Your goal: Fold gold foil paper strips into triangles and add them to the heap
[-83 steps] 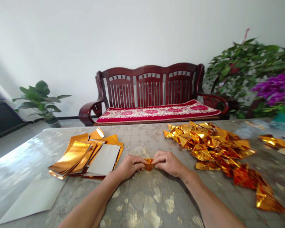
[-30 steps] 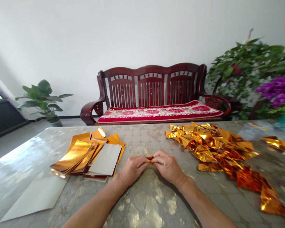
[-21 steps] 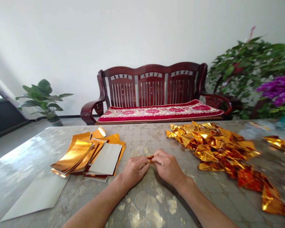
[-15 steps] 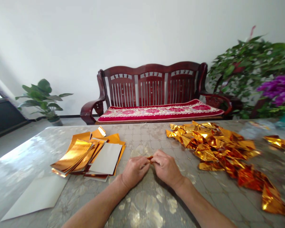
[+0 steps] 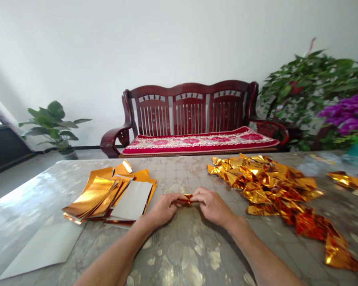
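Between the two hands, near the middle of the tabletop (image 5: pixel 179 254), a small folded piece of gold foil (image 5: pixel 187 198) is pinched from both sides. The left hand (image 5: pixel 165 208) and the right hand (image 5: pixel 211 205) are both closed on it, their fingertips almost meeting, so only a narrow sliver of foil shows. Just left of the left hand lies a fanned stack of gold foil sheets (image 5: pixel 89 197), with a silver-white sheet (image 5: pixel 127 205) resting on orange ones. A loose white sheet (image 5: pixel 41 250) lies nearer the front left. Right of the right hand spreads a heap of creased gold foil (image 5: pixel 265 178). Beyond the tabletop stands a dark red wooden bench (image 5: pixel 191 107) with a red floral cushion (image 5: pixel 199 145).
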The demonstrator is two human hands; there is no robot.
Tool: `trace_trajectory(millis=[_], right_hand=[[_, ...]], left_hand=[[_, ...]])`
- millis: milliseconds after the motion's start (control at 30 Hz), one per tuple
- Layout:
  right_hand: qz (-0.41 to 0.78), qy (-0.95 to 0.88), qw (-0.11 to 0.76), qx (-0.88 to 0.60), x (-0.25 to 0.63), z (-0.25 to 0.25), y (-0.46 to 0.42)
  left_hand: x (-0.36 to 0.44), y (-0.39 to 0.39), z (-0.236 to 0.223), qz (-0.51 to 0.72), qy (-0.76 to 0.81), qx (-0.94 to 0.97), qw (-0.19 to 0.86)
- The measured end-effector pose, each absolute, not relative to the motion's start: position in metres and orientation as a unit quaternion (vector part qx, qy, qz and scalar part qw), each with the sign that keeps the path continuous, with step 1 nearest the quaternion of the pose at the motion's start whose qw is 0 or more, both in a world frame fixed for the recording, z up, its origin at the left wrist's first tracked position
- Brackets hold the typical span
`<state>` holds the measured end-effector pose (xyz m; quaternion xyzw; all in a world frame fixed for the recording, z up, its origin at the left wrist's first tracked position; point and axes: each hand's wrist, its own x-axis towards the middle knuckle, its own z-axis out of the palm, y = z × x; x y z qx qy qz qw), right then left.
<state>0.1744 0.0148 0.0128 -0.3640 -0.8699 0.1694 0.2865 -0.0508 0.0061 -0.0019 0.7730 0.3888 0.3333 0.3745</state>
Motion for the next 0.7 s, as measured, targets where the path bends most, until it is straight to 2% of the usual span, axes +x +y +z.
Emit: trace_trajectory(millis=[133, 300, 500, 700], right_hand=[[0.197, -0.878, 0.274, -0.339, 0.18, 0.016, 0.017], [0.224, -0.878, 0.278, -0.32, 0.185, 0.013, 0.022], [0.219, -0.879, 0.275, -0.32, 0.188, 0.009, 0.025], [0.213, -0.875, 0.294, -0.32, 0.186, 0.01, 0.025]], left_hand=[[-0.052, 0.008, -0.003, 0.336, 0.372, 0.757, 0.42], [-0.053, 0.006, 0.003, 0.327, 0.374, 0.774, 0.394], [-0.055, 0.006, 0.005, 0.311, 0.385, 0.804, 0.329], [-0.055, 0.006, 0.002, 0.375, 0.355, 0.826, 0.226]])
